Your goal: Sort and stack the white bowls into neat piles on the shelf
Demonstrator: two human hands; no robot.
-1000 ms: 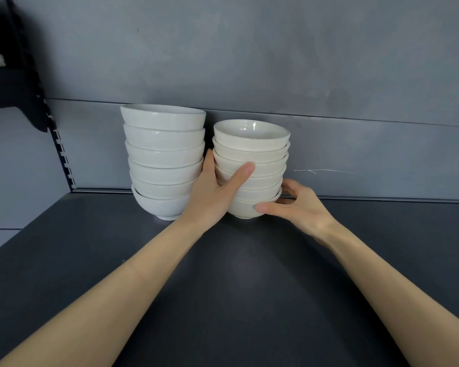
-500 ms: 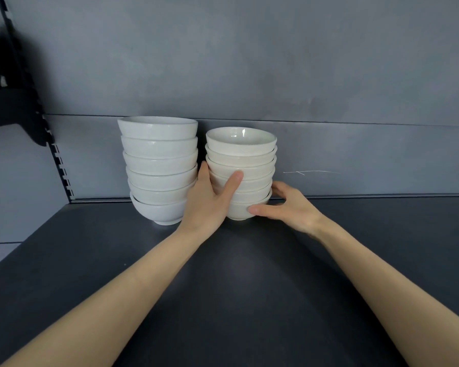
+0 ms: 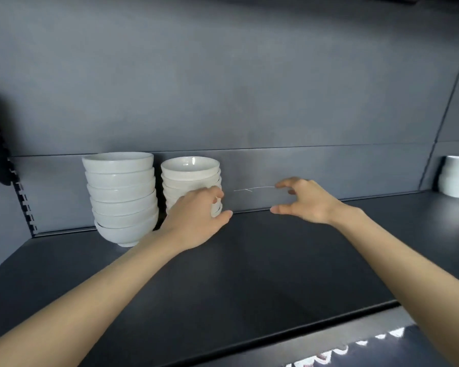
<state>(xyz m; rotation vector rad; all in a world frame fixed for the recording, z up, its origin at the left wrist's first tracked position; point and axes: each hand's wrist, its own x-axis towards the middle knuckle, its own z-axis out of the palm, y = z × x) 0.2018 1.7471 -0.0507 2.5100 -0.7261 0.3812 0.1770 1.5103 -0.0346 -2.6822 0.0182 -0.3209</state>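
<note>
Big stack (image 3: 121,197) and small stack (image 3: 190,173) stand upright, side by side, back left on the shelf (image 3: 249,274). Left hand (image 3: 196,221) curls its grip in front of the small stack, can't tell if it's touching. Right hand (image 3: 306,201) is spread wide and empty, and it's the one nearer the far-right bowls (image 3: 457,177), so probably its job next.

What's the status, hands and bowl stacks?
Right hand open, clear of bowls. Left hand in front of shorter stack of white ceramic bowls, grip unclear. Taller stack of white ceramic bowls beside it, upright on dark shelf. Nothing blocking.

bare left hand (image 3: 196,221), bare right hand (image 3: 306,201); both forearms uncovered, slim, long.
</note>
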